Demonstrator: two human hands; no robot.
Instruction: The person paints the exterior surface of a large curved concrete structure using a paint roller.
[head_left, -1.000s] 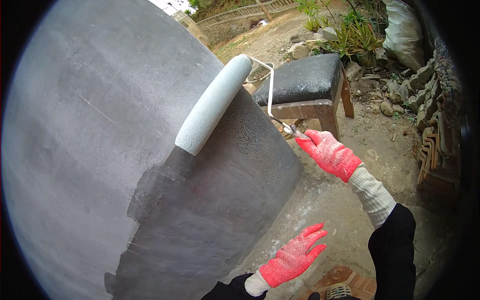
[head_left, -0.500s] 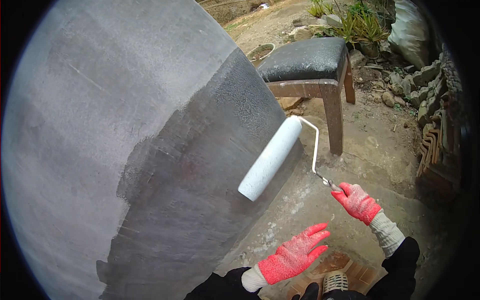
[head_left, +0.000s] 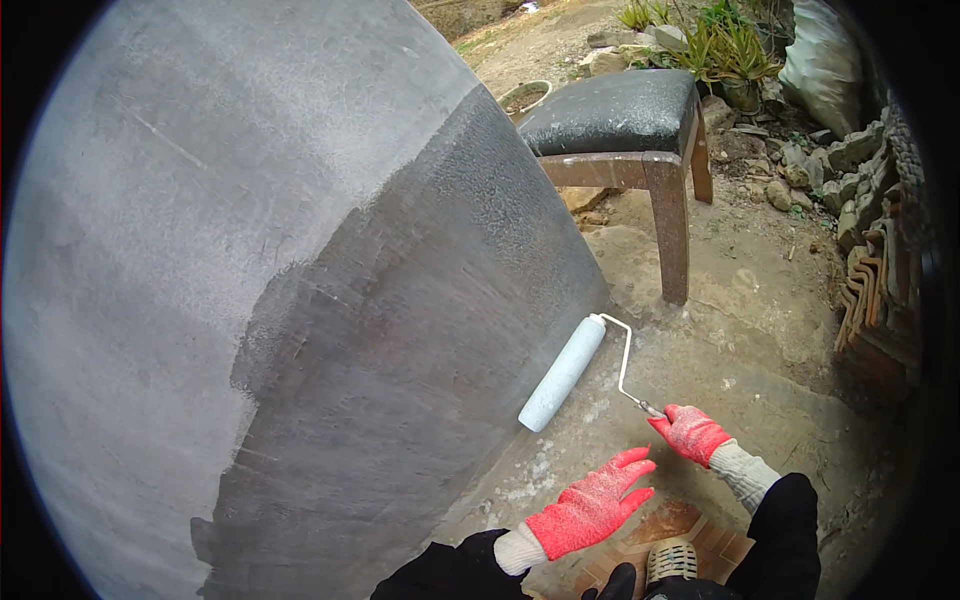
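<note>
A paint roller with a pale blue-white sleeve and a bent white wire frame is in my right hand, whose red-gloved fingers wrap round its handle. The sleeve lies close along the bottom edge of a grey wall; whether it touches, I cannot tell. Darker, wet-looking coating covers the wall's lower right part, with a ragged border against the lighter grey. My left hand, in a red glove with a whitish cuff, hangs in front of the wall's foot, fingers spread and holding nothing.
A stool with a black padded seat and brown wooden legs stands beyond the wall's edge. Stacked roof tiles, stones and a white sack line the right side. Potted plants grow behind. My shoe rests on brick-coloured tiles.
The roller has moved down to the wall's foot, and my right hand has gone down and slightly left with it. My left hand has barely shifted.
</note>
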